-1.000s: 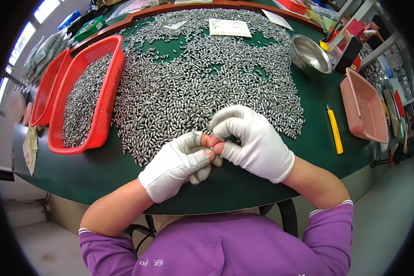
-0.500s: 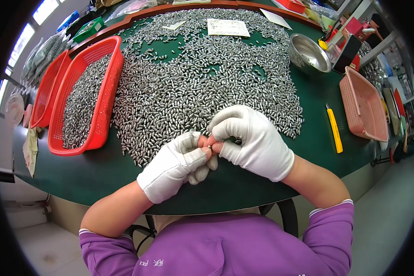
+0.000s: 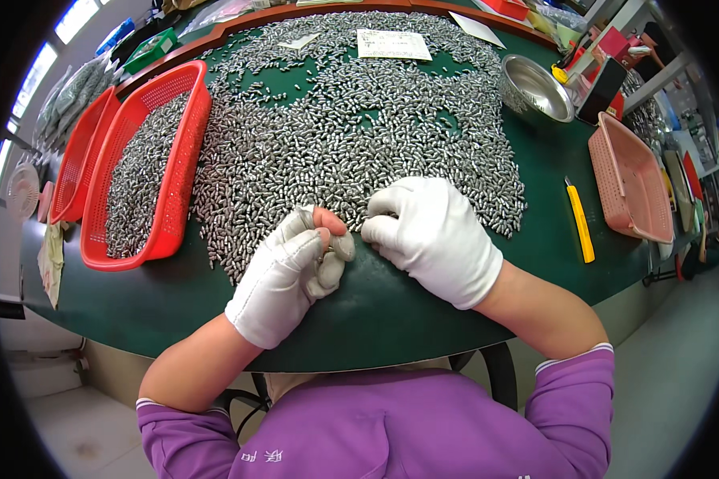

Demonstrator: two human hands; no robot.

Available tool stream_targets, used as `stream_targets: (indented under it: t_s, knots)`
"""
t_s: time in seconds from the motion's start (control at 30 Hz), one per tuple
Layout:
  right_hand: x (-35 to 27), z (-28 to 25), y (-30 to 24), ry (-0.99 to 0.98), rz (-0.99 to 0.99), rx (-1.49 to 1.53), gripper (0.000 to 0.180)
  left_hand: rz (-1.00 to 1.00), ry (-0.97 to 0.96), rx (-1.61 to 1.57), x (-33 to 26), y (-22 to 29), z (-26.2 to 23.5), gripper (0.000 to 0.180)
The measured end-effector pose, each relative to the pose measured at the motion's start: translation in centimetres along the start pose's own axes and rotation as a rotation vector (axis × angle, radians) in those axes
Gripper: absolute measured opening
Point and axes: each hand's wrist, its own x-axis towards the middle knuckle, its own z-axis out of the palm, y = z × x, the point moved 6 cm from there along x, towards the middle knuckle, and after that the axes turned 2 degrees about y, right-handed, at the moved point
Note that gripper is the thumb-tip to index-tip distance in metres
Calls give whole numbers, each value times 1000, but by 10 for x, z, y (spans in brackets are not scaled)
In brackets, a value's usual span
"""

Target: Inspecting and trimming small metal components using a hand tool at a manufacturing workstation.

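A broad layer of small, shiny metal pieces (image 3: 335, 152), each short and rounded, covers much of the green table (image 3: 383, 335). My left hand (image 3: 291, 275), in a white glove that leaves the thumb and index fingertips bare, is curled closed just in front of the layer's near edge. Whatever lies between its fingers is too small to tell. My right hand (image 3: 435, 239), gloved in white too, rests at that near edge with its fingers bent and drawn together. Its fingertips are hidden behind the hand and among the pieces. The two hands are apart.
On the left, a red basket (image 3: 204, 120) holds more metal pieces, beside another red basket (image 3: 76, 172). A metal bowl (image 3: 547, 88), a yellow utility knife (image 3: 581, 223) and a pink basket (image 3: 635, 188) are on the right. Paper slips (image 3: 393, 45) lie on the layer.
My hands, earlier joined at the fingertips, have separated. The left drew back to the left; the right turned and its fingers now reach the near edge of the metal pieces.
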Motion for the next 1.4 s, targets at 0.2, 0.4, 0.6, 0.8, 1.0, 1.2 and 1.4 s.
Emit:
stream_targets:
  t_s: [0.2,0.4,0.6,0.8,1.0,1.2,1.4]
  knots:
    - [-1,2,5,-85,90,-37,15,-60,-7,20,-1,-4,-1,22]
    - [-4,-9,6,90,202,425,15,-169,-45,147,-3,-3,12,23]
    - [-5,-2,8,22,251,669,15,-176,-52,154,-4,-8,10,21]
    - [-4,-9,9,167,318,639,11,-185,-55,128,-4,-8,9,16]
    - [-1,-11,15,157,190,314,16,-150,-92,116,-2,-9,9,15]
    - [0,1,6,40,52,46,21,24,-52,-84,-1,0,3,21]
    - [-1,1,8,23,112,-15,17,2,-38,-88,-1,-1,1,17]
